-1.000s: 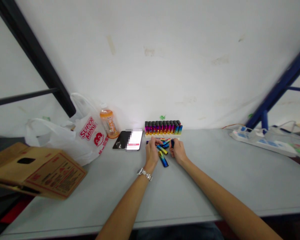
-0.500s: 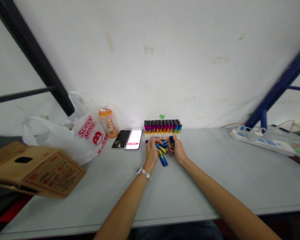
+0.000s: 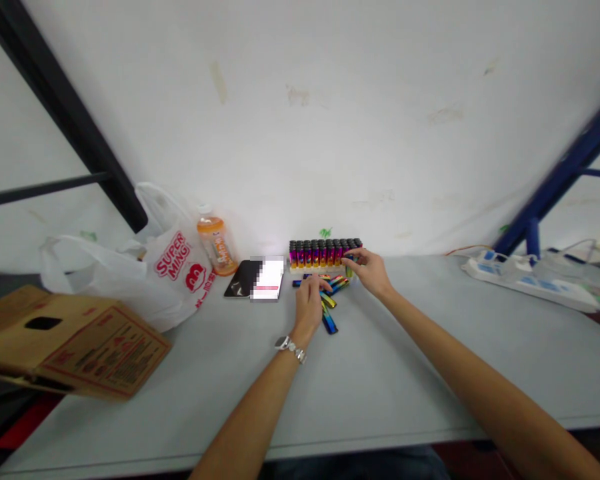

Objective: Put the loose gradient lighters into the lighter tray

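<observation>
While the bare left hand (image 3: 309,301) stays over the loose, shiny blue-and-yellow lighters (image 3: 329,301) at the centre of the frame, I see the bare right hand (image 3: 373,272) has left that pile's right side and reached up to the right end of the upright, black-capped, purple-and-gold lighters (image 3: 315,255). Its fingers are closed around a slim lighter with a yellow-green lower end (image 3: 349,272), at the front of that row. To me this reads as one piece passing from pile to row, though I cannot tell whether it touches the long white base (image 3: 313,271). The left fingers curl loosely; whether they grip anything, I cannot tell. Several loose pieces remain on the grey tabletop (image 3: 405,373).
</observation>
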